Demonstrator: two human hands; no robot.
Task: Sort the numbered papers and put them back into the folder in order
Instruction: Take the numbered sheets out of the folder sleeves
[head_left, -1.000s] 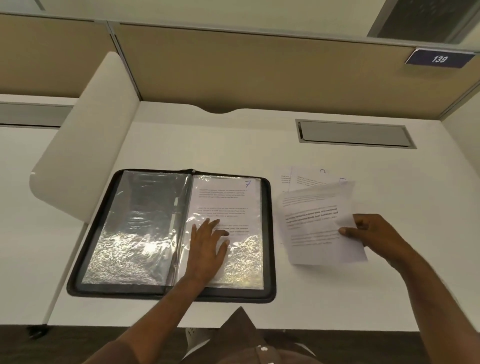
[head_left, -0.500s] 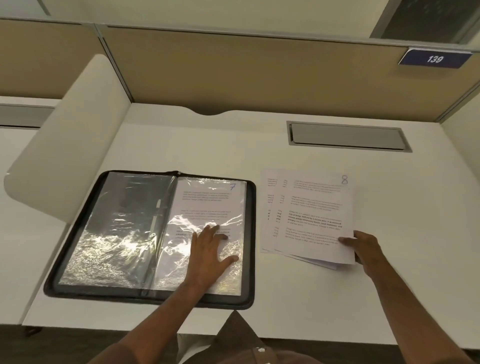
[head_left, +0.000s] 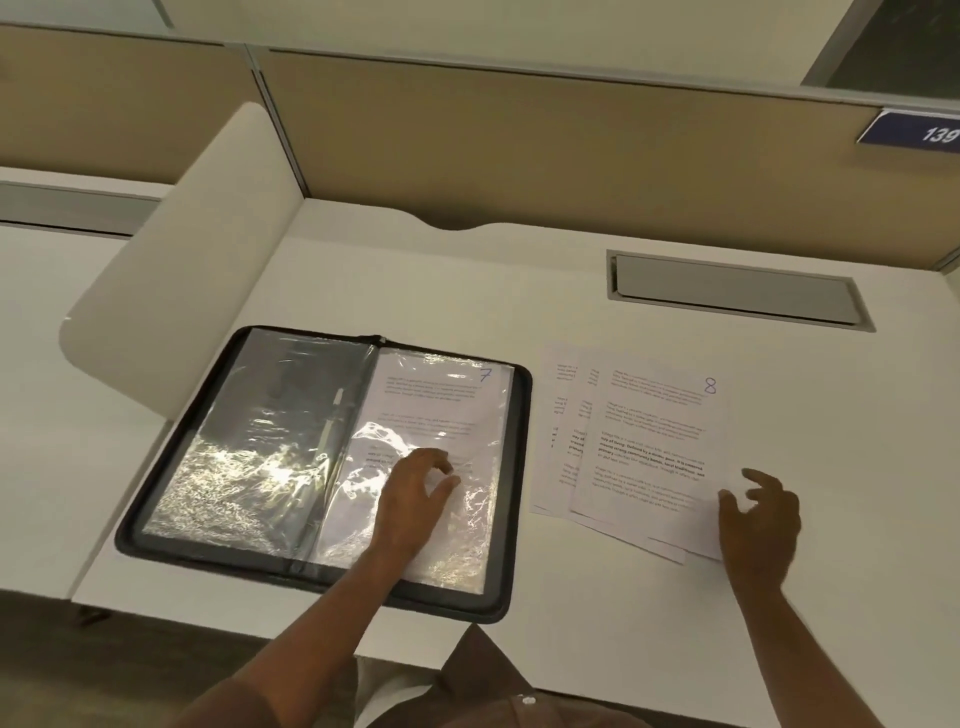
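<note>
Crinkled clear plastic lies under your left hand (head_left: 415, 499), whose curled fingers press and seem to pinch the sleeve over the sheet marked 7 (head_left: 441, 415) on the right-hand leaf of the open black zip folder (head_left: 511, 467). Your right hand (head_left: 761, 512) is spread, fingers apart and clamped on nothing, its thumb touching the lower right corner of the sheet marked 8 (head_left: 660, 441). That sheet tops a fanned stack of loose papers (head_left: 563, 431) lying flat on the table (head_left: 675, 623) just to the right of the folder, long axis running away from you. Sheet 8 lies up and to the left of your right hand, which is the nearer hand, so I judge the pick-up falls to it, while the left readies the next sleeve.
</note>
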